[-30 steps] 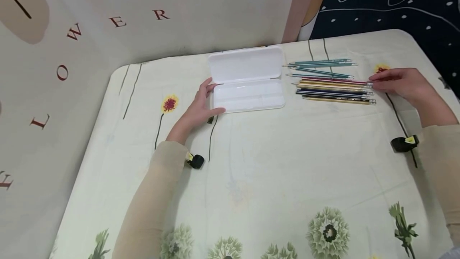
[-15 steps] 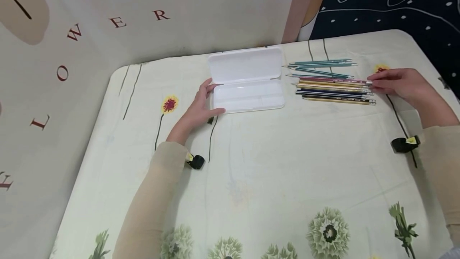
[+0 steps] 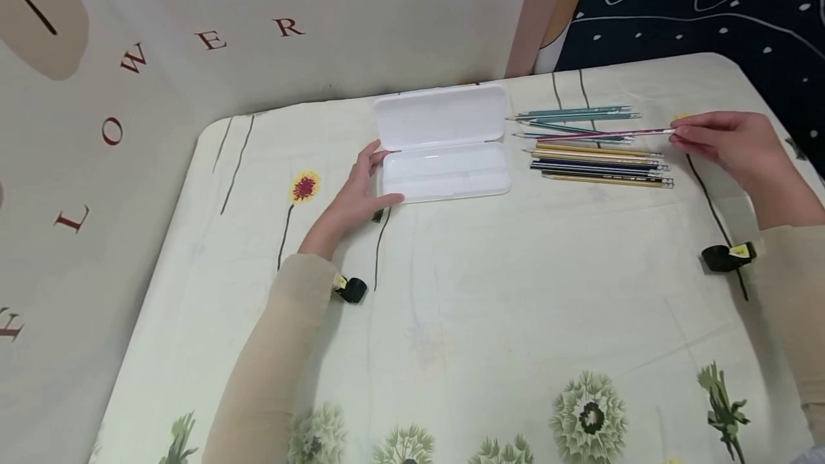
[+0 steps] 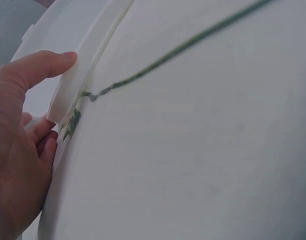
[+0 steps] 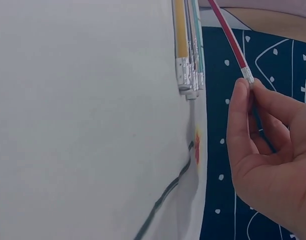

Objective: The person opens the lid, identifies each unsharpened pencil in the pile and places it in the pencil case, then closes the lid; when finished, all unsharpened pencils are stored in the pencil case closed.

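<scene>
My right hand [image 3: 737,145] pinches a red pencil [image 3: 644,133] by its eraser end. In the right wrist view, the thumb and index finger meet at the silver ferrule of the red pencil [image 5: 231,40], which slants upward. At the left end of an open white pencil case [image 3: 445,198], my left hand [image 3: 354,195] holds the case, thumb over its front corner and fingers at the far side. The left wrist view has the thumb [image 4: 58,62] over the case's rim, fingertips partly hidden by it. The case shows no pencils inside; its lid [image 3: 441,117] leans back.
Right of the case lie teal pencils [image 3: 573,114], with gold pencils [image 3: 593,151] and dark pencils [image 3: 593,167] nearer me, side by side. A flower-patterned cloth [image 3: 490,306] covers the table. A pale wall hanging [image 3: 387,20] rises behind the far edge.
The right hand has lifted the eraser end of the red pencil off the row and moved slightly up and away. The left hand and the case have stayed put.
</scene>
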The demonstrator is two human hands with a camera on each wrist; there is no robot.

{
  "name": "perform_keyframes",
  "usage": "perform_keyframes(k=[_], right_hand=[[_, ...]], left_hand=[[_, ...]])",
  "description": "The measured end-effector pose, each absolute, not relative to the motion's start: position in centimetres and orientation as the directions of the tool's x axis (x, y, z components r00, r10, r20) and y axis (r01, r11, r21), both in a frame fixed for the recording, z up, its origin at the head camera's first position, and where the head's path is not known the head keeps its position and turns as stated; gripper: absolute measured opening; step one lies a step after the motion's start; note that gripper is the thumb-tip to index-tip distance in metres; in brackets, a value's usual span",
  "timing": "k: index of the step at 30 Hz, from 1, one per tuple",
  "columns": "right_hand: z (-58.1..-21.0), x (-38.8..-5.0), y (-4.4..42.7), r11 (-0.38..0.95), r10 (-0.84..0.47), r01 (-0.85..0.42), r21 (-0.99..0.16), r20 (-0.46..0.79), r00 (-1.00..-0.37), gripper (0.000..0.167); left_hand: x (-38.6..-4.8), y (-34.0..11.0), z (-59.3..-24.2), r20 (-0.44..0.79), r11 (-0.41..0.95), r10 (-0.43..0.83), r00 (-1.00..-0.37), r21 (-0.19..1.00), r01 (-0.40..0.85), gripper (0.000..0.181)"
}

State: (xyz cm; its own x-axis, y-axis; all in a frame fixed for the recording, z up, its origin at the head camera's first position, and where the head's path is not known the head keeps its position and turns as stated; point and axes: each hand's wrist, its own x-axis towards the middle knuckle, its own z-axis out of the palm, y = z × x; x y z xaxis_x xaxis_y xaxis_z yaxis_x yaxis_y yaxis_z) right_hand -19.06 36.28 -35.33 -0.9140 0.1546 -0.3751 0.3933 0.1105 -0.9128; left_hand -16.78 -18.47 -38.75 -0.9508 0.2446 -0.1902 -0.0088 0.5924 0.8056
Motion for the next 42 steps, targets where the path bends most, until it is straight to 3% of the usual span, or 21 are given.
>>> perform_keyframes(k=[15,42], right_hand=[[-34.0,-18.3,35.3,-0.081,0.159,0.329,-0.941,-0.338,-0.928,0.012],[-33.6,-18.6,34.2,-0.134,0.140,0.315,-0.940,-0.333,-0.933,0.014]], left_hand=[[-16.7,-18.3,-38.7,-0.189,0.579,0.247,-0.950,0.815,-0.011,0.102],[-16.9,-18.4,-38.9,-0.195,0.591,0.226,-0.954,0.807,-0.025,0.102]])
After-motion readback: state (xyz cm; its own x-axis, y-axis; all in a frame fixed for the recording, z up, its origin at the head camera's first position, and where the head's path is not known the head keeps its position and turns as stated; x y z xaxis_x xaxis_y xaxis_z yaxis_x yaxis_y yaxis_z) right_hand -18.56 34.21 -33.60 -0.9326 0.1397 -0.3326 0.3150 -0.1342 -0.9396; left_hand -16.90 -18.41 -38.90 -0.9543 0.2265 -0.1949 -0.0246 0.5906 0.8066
